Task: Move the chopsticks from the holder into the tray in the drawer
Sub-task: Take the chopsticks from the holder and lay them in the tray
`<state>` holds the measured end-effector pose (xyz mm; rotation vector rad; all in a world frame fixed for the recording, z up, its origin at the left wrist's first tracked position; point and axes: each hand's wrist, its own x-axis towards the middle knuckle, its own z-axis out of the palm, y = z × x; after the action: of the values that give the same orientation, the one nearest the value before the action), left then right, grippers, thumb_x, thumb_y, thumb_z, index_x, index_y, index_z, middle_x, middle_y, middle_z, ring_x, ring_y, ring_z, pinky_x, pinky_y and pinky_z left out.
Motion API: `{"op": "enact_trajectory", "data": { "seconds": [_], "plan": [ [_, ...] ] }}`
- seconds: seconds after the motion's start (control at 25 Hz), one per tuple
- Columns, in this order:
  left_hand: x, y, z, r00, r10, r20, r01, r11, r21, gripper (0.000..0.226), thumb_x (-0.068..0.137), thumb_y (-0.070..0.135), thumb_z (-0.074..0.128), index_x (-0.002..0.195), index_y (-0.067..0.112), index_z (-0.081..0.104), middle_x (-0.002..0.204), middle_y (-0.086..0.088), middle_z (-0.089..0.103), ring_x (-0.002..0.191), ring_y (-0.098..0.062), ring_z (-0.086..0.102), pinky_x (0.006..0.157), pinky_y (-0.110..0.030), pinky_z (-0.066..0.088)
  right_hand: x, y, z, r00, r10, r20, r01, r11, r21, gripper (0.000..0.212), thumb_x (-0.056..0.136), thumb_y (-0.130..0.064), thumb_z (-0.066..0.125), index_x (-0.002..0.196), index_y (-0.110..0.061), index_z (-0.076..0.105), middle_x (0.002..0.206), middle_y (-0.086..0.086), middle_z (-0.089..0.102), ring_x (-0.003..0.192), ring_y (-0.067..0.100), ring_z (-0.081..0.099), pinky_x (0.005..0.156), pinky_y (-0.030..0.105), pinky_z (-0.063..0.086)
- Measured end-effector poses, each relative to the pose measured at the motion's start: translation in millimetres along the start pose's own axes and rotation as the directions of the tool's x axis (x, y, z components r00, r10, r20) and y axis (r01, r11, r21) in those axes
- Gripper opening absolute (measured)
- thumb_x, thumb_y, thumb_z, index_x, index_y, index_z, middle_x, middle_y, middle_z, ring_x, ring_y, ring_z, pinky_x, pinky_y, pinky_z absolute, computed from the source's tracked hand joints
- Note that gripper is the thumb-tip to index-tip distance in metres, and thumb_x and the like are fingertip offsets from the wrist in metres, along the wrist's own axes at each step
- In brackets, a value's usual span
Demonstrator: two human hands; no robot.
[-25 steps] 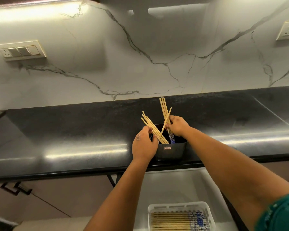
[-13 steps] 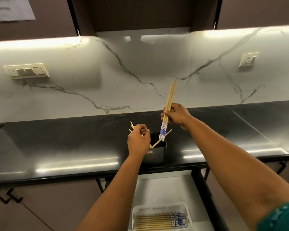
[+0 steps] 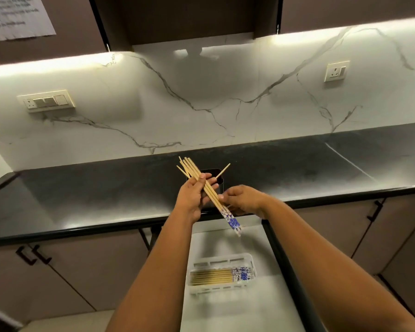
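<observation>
A bundle of several bamboo chopsticks with blue-and-white patterned ends slants across the middle of the view, above the counter's front edge. My left hand grips the bundle around its middle. My right hand pinches the same bundle just below, near the patterned ends. The black holder stands on the counter behind my hands and is mostly hidden. One thin chopstick sticks up over it. Below, a white tray in the open drawer holds several chopsticks lying flat.
The black countertop runs left to right with a marble backsplash behind. Cabinet doors with dark handles sit below on the left, more cabinets on the right. The drawer's black side rail runs along its right edge.
My right hand lifted a few chopsticks out of the holder. My left hand took its bundle out too. Both hands came toward me and joined the chopsticks into one bundle.
</observation>
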<state>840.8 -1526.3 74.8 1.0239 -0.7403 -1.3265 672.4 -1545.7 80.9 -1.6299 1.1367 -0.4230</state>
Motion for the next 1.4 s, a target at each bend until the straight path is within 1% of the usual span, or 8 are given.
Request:
{"op": "enact_trajectory", "data": {
  "seconds": [0.16,0.28,0.48,0.72,0.84,1.0,1.24,1.4],
  "plan": [
    [-11.1,-12.5,-8.6,0.99,0.046,-0.136,-0.082,0.958,-0.274,0.026,0.095,0.022,0.052,0.113,0.007,0.064,0.107,-0.013,0.071,0.098,-0.024,0.07,0.09,-0.041,0.054,-21.8,65.8,27.7,0.929,0.232,-0.287,-0.166,0.958,0.235,0.059,0.097,-0.053,0.036,0.113,-0.001,0.06,0.119,0.022,0.061,0.112,0.032,0.057,0.097,0.043,0.044],
    [-21.6,-34.6,4.1,0.984,0.075,-0.158,-0.119,0.95,-0.289,0.023,0.096,0.021,0.052,0.111,0.01,0.065,0.108,-0.011,0.071,0.102,-0.024,0.069,0.086,-0.036,0.056,-20.6,82.8,42.2,0.936,0.337,-0.1,-0.087,0.498,0.862,0.064,0.097,-0.054,0.034,0.125,0.001,0.052,0.123,0.021,0.061,0.117,0.03,0.057,0.106,0.041,0.036],
    [-26.4,-63.3,9.2,0.986,0.031,-0.165,-0.081,0.949,-0.304,0.023,0.096,0.017,0.052,0.114,0.008,0.061,0.105,-0.012,0.072,0.098,-0.023,0.07,0.076,-0.031,0.06,-13.0,76.8,21.1,0.943,0.309,-0.124,-0.012,0.404,0.915,0.064,0.096,-0.055,0.036,0.125,0.0,0.051,0.119,0.022,0.065,0.109,0.029,0.063,0.107,0.039,0.035],
    [-21.4,-103.9,-12.1,0.939,-0.116,-0.324,0.03,0.966,-0.257,0.022,0.095,0.014,0.055,0.112,0.002,0.061,0.099,-0.017,0.071,0.086,-0.023,0.072,0.075,-0.036,0.06,-1.4,105.6,43.9,0.925,0.121,-0.36,-0.141,0.99,-0.028,0.08,0.09,-0.059,0.046,0.151,-0.015,0.019,0.157,0.012,0.024,0.144,0.031,0.024,0.117,0.046,0.017],
    [-12.4,-128.5,-22.7,0.876,-0.239,-0.418,0.133,0.954,-0.267,0.016,0.095,0.014,0.054,0.105,0.004,0.062,0.099,-0.017,0.071,0.086,-0.025,0.071,0.072,-0.035,0.06,13.2,145.5,78.3,0.932,-0.272,-0.238,-0.012,0.636,-0.772,0.074,0.095,-0.038,0.046,0.153,-0.017,0.006,0.16,0.009,0.017,0.148,0.03,0.012,0.116,0.049,-0.003],
    [-6.3,-161.3,-40.7,0.791,-0.441,-0.423,0.347,0.894,-0.284,0.014,0.094,0.011,0.056,0.102,0.001,0.062,0.095,-0.018,0.07,0.082,-0.026,0.071,0.065,-0.034,0.061,31.2,183.9,104.6,0.946,-0.283,-0.157,0.013,0.518,-0.856,0.047,0.094,-0.026,0.049,0.138,-0.017,0.037,0.124,0.005,0.057,0.106,0.021,0.053,0.096,0.034,0.042],
    [17.9,-167.3,-138.6,0.733,-0.181,-0.656,0.338,0.933,0.12,0.005,0.094,0.005,0.053,0.09,0.007,0.056,0.084,-0.015,0.065,0.064,-0.021,0.066,0.052,-0.027,0.052,54.3,243.1,115.5,0.992,-0.103,-0.076,0.0,0.593,-0.805,0.048,0.095,-0.05,0.03,0.132,-0.021,0.039,0.127,0.002,0.051,0.115,0.025,0.048,0.1,0.037,0.035],
    [13.0,-201.8,-165.6,0.995,0.068,0.079,-0.093,0.237,0.967,0.011,0.095,0.019,0.049,0.104,0.015,0.054,0.104,-0.005,0.06,0.089,-0.016,0.059,0.074,-0.019,0.049,80.5,264.2,126.6,0.995,0.081,-0.053,-0.086,0.49,-0.868,0.049,0.091,-0.043,0.031,0.13,-0.017,0.042,0.132,0.007,0.05,0.12,0.028,0.045,0.103,0.041,0.03]
  ]
}}
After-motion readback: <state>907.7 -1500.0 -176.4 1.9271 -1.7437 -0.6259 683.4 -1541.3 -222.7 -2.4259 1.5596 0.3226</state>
